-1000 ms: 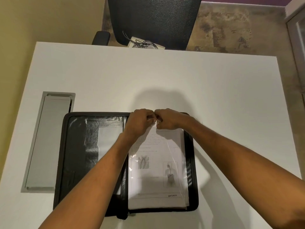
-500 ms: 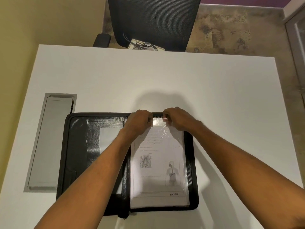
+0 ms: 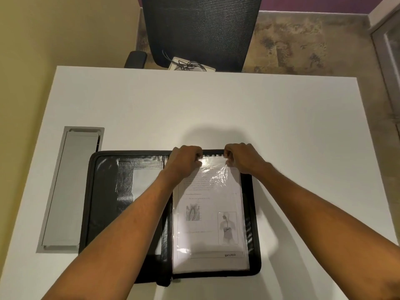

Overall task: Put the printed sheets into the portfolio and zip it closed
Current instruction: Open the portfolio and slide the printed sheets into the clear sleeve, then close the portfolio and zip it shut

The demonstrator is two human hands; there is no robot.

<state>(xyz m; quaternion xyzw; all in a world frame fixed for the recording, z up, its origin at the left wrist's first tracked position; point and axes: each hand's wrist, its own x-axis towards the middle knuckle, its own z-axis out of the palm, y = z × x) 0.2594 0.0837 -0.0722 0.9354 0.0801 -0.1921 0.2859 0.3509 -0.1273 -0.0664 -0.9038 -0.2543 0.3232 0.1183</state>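
On the white table (image 3: 281, 126) the black portfolio (image 3: 104, 191) is laid open. Its right half is filled by the printed sheets (image 3: 207, 215) under a clear sleeve (image 3: 214, 169), whose top edge is pinched by the fingers of the left hand (image 3: 184, 162) and right hand (image 3: 242, 159).

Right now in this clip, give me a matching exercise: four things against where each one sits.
Things:
1 printed sheet
2 metal cable hatch
3 mesh chair
4 left hand

Places:
A beyond the desk's far edge
B right half of the open portfolio
C top edge of the plastic sleeve
D left of the portfolio

Pairs: 1-B, 2-D, 3-A, 4-C
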